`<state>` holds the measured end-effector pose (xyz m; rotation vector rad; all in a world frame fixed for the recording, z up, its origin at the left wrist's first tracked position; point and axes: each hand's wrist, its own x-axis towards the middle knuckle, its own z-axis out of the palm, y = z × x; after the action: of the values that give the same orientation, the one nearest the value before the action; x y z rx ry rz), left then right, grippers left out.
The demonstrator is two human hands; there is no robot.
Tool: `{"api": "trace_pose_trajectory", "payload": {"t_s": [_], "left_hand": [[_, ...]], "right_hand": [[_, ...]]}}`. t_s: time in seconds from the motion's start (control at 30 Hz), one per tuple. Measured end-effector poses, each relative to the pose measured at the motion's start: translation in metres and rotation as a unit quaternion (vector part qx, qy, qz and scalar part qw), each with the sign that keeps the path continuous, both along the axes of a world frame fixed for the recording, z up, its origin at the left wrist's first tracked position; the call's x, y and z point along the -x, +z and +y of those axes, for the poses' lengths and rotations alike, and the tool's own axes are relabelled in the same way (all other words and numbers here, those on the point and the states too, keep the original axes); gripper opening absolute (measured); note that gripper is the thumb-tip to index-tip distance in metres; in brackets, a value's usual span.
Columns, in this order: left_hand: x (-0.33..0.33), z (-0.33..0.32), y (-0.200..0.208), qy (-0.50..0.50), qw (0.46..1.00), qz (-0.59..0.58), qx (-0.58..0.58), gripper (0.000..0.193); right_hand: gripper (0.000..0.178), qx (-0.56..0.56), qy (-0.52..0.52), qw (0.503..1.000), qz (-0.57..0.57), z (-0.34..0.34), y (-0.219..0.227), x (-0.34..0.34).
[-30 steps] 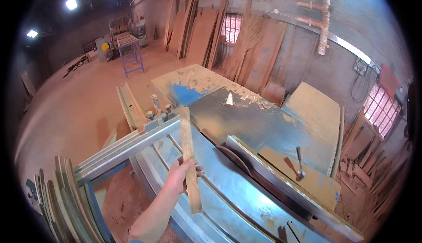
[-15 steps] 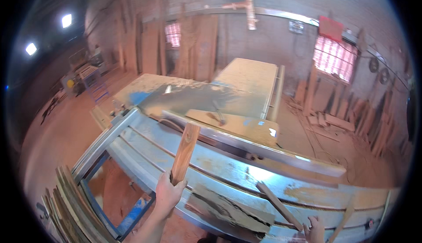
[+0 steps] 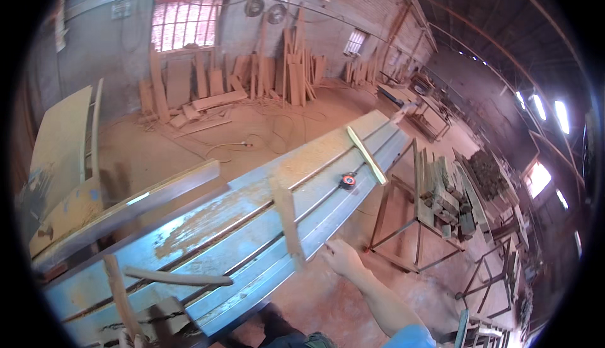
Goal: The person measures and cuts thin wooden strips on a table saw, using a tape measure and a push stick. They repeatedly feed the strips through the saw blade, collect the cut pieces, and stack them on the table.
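At the lower left, a narrow wooden board [image 3: 121,294] stands tilted, with my left hand [image 3: 131,339] closed around its lower end; the picture's rim hides part of that hand. My right hand [image 3: 345,258] is just off the near edge of the blue-grey sliding saw table [image 3: 246,272], fingers partly curled but apart and holding nothing. Closest to it is a flat wooden strip [image 3: 288,225] lying across the table's grooves. A darker, slightly bent stick [image 3: 179,277] rests on the table between my hands. Beside my left hand lies a rough, cracked slab [image 3: 165,319].
A tape measure [image 3: 348,180] and a pale strip [image 3: 367,156] lie farther along the table. A long metal fence [image 3: 135,212] runs at left. Stacked timber [image 3: 444,197] sits on a metal-framed stand to the right. Boards [image 3: 296,77] lean on the wall; a cable [image 3: 233,144] crosses the floor.
The view has swung to the right. My right arm has reached outward, past the bent stick to beside the flat strip. My left hand still grips its board, now lower in the picture.
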<state>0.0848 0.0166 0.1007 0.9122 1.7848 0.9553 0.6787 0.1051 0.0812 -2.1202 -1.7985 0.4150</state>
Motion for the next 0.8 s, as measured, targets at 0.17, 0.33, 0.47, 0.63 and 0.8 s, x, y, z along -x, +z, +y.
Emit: {"api": "trace_pose_trajectory", "payload": {"t_s": [0.17, 0.33, 0.47, 0.63, 0.8], "left_hand": [[-0.083, 0.03, -0.014, -0.038, 0.998, -0.058, -0.01, 0.032], [-0.226, 0.105, 0.017, -0.084, 0.981, -0.172, 0.031, 0.029], [-0.276, 0.125, -0.014, -0.056, 0.936, -0.346, -0.001, 0.037], [-0.327, 0.132, -0.011, 0.019, 0.902, -0.43, 0.038, 0.043], [-0.359, 0.145, -0.007, -0.04, 0.962, -0.27, 0.005, 0.043]], "right_hand": [[0.048, -0.013, -0.079, 0.992, -0.1, 0.069, -0.027, -0.103], [0.074, -0.03, 0.019, 0.985, -0.17, 0.149, -0.059, -0.231], [0.067, -0.037, 0.135, 0.975, -0.173, 0.179, -0.066, -0.263], [0.057, 0.021, 0.203, 0.964, -0.167, 0.203, -0.058, -0.278], [0.049, 0.024, 0.177, 0.984, 0.015, 0.213, -0.028, -0.286]]}}
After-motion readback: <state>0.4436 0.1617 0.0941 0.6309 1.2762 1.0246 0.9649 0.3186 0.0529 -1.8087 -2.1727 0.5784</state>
